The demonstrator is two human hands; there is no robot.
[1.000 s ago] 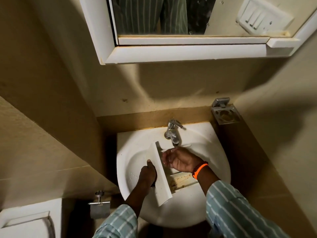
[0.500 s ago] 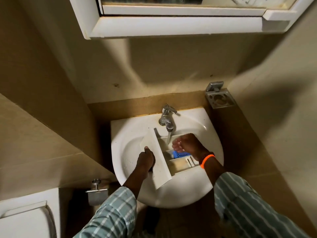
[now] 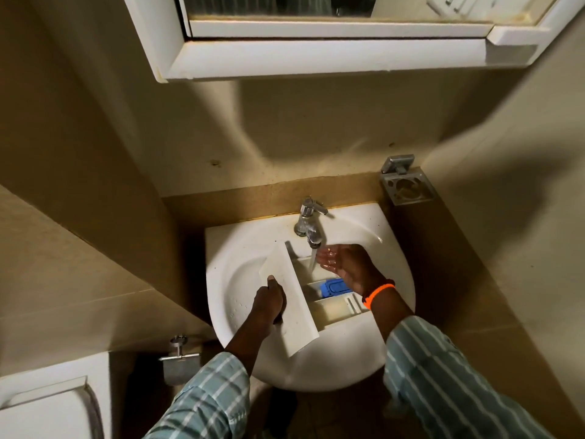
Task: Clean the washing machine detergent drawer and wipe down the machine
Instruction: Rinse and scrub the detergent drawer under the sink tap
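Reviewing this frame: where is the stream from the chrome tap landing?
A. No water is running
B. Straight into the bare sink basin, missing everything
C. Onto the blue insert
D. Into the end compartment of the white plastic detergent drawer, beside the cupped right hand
D: the stream from the chrome tap drops into the end compartment of the white plastic detergent drawer, next to the cupped right hand; the left hand grips the drawer's front panel.

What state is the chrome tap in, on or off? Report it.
On. A stream of water runs from the chrome tap into the white plastic detergent drawer, beside the cupped right hand.
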